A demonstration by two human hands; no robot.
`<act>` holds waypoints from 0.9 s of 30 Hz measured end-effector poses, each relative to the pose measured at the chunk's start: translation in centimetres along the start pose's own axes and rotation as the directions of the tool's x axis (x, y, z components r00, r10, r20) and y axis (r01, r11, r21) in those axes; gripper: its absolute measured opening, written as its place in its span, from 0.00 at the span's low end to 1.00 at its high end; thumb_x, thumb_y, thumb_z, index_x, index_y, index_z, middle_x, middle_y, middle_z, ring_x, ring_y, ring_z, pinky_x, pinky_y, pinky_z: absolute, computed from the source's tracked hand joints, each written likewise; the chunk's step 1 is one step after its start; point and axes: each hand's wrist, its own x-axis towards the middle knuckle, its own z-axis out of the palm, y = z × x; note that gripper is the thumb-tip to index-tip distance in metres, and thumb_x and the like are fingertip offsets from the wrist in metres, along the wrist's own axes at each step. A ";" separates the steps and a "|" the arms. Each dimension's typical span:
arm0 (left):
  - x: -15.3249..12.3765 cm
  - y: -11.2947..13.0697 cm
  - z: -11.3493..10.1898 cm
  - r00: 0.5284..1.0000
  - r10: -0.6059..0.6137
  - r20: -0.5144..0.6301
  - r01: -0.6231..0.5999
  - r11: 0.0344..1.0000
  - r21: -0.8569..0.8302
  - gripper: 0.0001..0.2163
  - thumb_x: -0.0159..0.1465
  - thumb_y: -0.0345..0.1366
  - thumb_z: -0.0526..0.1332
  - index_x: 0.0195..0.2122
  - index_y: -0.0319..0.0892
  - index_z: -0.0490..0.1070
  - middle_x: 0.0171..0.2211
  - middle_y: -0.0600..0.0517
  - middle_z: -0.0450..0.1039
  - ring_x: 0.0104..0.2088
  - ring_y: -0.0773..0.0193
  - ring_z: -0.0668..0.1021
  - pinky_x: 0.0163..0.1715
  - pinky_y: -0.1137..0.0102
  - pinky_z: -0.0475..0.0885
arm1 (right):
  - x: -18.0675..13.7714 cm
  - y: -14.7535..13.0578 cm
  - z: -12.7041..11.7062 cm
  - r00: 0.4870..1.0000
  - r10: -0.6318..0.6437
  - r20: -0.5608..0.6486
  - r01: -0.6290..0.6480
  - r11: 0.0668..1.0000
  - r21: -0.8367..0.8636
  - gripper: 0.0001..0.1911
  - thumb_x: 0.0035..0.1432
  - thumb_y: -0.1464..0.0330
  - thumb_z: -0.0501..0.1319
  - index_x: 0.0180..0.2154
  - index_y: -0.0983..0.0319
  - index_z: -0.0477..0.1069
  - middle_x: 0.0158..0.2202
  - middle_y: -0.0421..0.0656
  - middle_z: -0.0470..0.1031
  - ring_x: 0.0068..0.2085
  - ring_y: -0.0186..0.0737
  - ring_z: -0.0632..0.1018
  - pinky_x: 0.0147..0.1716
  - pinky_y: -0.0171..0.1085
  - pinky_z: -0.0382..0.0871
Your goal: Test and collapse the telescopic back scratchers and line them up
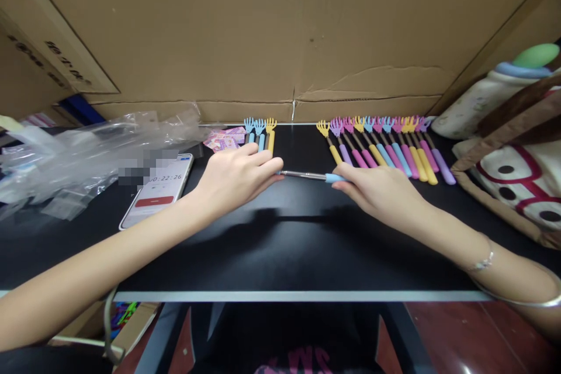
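Between my hands, above the black table, a back scratcher [307, 175] with a metal rod and a light blue handle is held level. My left hand [245, 172] is closed round its left end, which my fingers hide. On the handle side, my right hand [377, 187] pinches the blue grip. Behind my left hand lie a few more back scratchers [260, 134], blue and yellow. A long row of back scratchers [385, 149] in yellow, purple, pink and blue lies behind my right hand, their claw heads toward the cardboard.
Clear plastic bags [96, 146] are heaped at the left, near a phone [160, 193] showing a timer. Pink printed cards [225, 139] lie by the cardboard wall [263, 29]. A cloth bag [517, 181] and a white bottle [477, 93] stand at the right.
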 end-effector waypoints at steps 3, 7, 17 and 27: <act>0.0 -0.4 0.6 1.000 -0.007 -0.001 0.007 1.000 -0.003 0.14 0.70 0.41 0.51 0.30 0.44 0.70 0.25 0.53 0.72 0.29 0.63 0.74 0.21 0.68 0.54 | 0.4 0.4 0.5 0.999 0.002 -0.035 -0.004 0.998 -0.061 0.27 0.69 0.53 0.40 0.33 0.60 0.70 0.17 0.39 0.68 0.18 0.34 0.68 0.20 0.32 0.45; -0.4 -1.4 1.2 0.999 0.026 0.027 -0.027 0.999 0.038 0.13 0.69 0.43 0.52 0.35 0.45 0.73 0.27 0.52 0.73 0.31 0.64 0.75 0.21 0.68 0.55 | 0.5 1.5 0.4 0.999 -0.007 -0.048 0.002 0.995 -0.103 0.28 0.68 0.52 0.40 0.32 0.60 0.70 0.19 0.40 0.71 0.20 0.34 0.69 0.21 0.32 0.46; -0.5 -2.1 2.5 0.997 0.015 -0.076 -0.019 0.999 -0.040 0.17 0.70 0.44 0.49 0.32 0.44 0.73 0.23 0.54 0.75 0.22 0.68 0.74 0.19 0.71 0.52 | 0.5 2.3 0.7 0.998 -0.054 -0.025 0.053 0.998 -0.037 0.26 0.68 0.52 0.41 0.35 0.59 0.71 0.18 0.39 0.71 0.19 0.34 0.68 0.21 0.32 0.49; 0.9 -0.3 1.9 0.998 0.041 -0.053 -0.046 0.994 -0.101 0.14 0.69 0.45 0.51 0.36 0.45 0.73 0.25 0.55 0.76 0.25 0.67 0.75 0.20 0.71 0.54 | 1.5 0.5 0.5 0.998 -0.069 -0.017 0.068 0.996 -0.053 0.24 0.68 0.53 0.43 0.34 0.59 0.71 0.18 0.40 0.71 0.19 0.35 0.69 0.21 0.33 0.47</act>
